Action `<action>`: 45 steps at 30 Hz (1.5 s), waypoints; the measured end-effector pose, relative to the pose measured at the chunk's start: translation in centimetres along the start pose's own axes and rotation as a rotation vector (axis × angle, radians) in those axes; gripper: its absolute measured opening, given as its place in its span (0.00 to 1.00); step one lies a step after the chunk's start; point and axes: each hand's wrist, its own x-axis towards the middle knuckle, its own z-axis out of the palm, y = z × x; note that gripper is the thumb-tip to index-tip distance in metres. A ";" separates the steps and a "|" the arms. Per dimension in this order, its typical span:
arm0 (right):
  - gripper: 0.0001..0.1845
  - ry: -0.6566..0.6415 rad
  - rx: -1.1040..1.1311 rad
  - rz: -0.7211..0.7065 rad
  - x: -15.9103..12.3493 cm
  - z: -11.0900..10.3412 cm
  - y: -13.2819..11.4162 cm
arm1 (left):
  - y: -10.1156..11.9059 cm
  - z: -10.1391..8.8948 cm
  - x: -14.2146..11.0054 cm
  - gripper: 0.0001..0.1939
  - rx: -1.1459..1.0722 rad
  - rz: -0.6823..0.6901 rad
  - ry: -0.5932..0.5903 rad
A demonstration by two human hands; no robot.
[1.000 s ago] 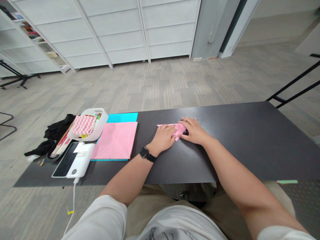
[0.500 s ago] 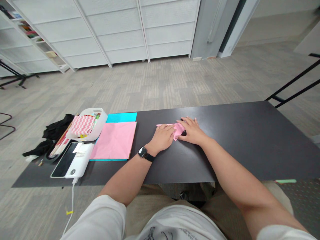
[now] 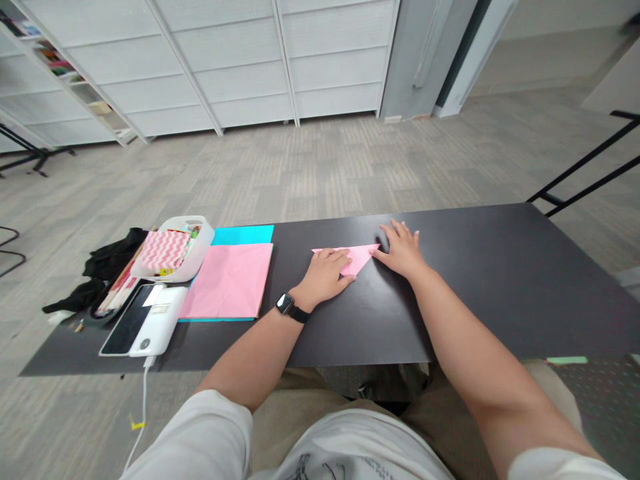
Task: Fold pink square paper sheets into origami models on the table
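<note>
A pink sheet of paper [image 3: 359, 257], folded into a triangle, lies on the dark table with its long edge away from me. My left hand [image 3: 326, 272] rests flat over its left part, fingers stretched out, and hides that side. At the triangle's right corner is my right hand [image 3: 400, 251], its fingers spread and the thumb touching or very close to the paper's tip. Neither hand grips anything.
Left of my hands lies a stack of pink paper [image 3: 230, 280] over blue sheets [image 3: 245, 235]. Beyond it are a white basket [image 3: 200, 250], a phone [image 3: 127, 327], a white power bank [image 3: 159, 323] with a cable, and black cloth [image 3: 113, 257]. The dark table [image 3: 490, 280] extends right.
My right hand has slid right and slightly away from me, from over the paper to its right corner. The triangle's right part now shows. My left hand stays put, its thumb stretched further out.
</note>
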 end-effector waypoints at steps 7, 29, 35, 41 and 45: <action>0.42 0.076 -0.013 0.115 0.6 0.1 1.2 | -0.1 0.0 -0.1 0.24 -0.001 -0.001 0.002; 0.28 0.138 0.014 0.070 0.5 -0.4 0.6 | -0.3 0.4 0.0 0.23 -0.006 0.000 -0.003; 0.22 0.093 0.098 -0.179 -0.4 -0.4 -1.4 | -0.5 0.5 -0.1 0.26 -0.030 0.000 0.014; 0.20 -0.011 0.007 -0.258 -1.1 0.3 -3.5 | -1.5 0.7 0.3 0.24 -0.185 0.114 0.013; 0.17 -0.020 0.034 -0.261 -1.1 0.1 -3.3 | -2.0 1.1 0.5 0.25 -0.303 0.166 0.044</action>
